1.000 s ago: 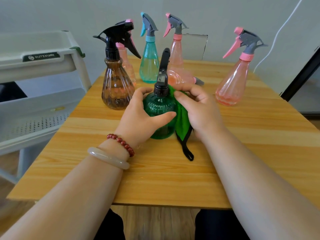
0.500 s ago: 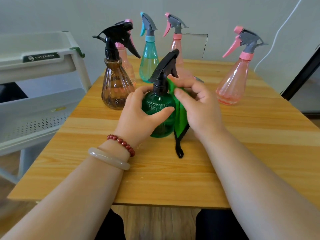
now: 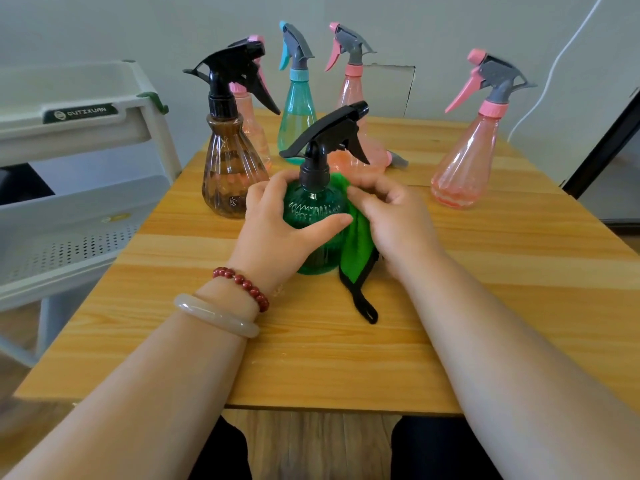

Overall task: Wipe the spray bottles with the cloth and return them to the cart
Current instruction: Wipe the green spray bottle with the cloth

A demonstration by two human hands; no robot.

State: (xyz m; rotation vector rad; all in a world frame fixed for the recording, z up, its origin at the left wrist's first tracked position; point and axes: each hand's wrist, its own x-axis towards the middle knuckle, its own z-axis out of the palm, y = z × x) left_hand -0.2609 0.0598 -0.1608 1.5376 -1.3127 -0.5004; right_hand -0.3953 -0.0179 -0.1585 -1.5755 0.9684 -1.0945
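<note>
Green spray bottle [image 3: 313,216] stands upright on the table [image 3: 346,358], near its middle. Left grip [image 3: 277,233] is curled round the bottle's body, thumb across the near face. Right grip [image 3: 394,223] pinches the green cloth [image 3: 356,251] against the bottle's right shoulder; the cloth's black-edged tail lies on the table. Brown bottle [image 3: 232,174] and teal bottle [image 3: 297,112] stand behind. Cart [image 3: 79,140] stands beside the table's left edge.
</note>
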